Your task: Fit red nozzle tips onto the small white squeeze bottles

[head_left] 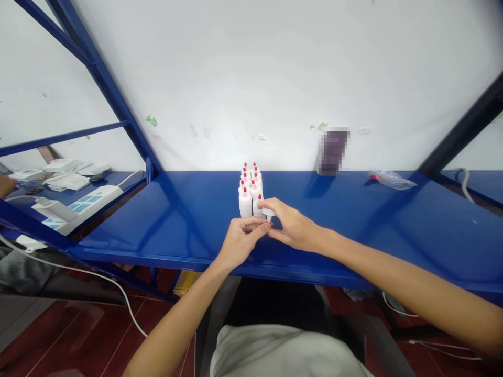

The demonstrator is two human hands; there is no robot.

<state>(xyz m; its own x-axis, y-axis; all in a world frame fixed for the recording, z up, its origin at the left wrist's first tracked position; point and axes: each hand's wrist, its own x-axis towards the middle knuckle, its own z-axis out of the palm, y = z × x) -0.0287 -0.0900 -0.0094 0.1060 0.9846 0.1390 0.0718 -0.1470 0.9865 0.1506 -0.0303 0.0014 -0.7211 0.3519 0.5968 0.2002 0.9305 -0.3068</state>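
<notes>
Two close rows of white squeeze bottles [245, 202] with red tips stand upright on the blue table [188, 209]. Just in front of them, my right hand [293, 226] grips a white nozzle piece [268, 212] between thumb and fingers, its narrow tip pointing down. Whether a bottle body is attached behind it, I cannot tell. My left hand [241, 238] is closed in a pinch, with thumb and index finger at the nozzle's tip. Anything small between those fingertips is hidden.
A blurred dark purple object [333, 152] leans against the wall. Right of it lies a clear plastic bag [393, 179] with something red. On the left-hand table are a power strip [92, 204] and several white boxes [61, 165]. Another person's hand [6, 186] shows at the left edge.
</notes>
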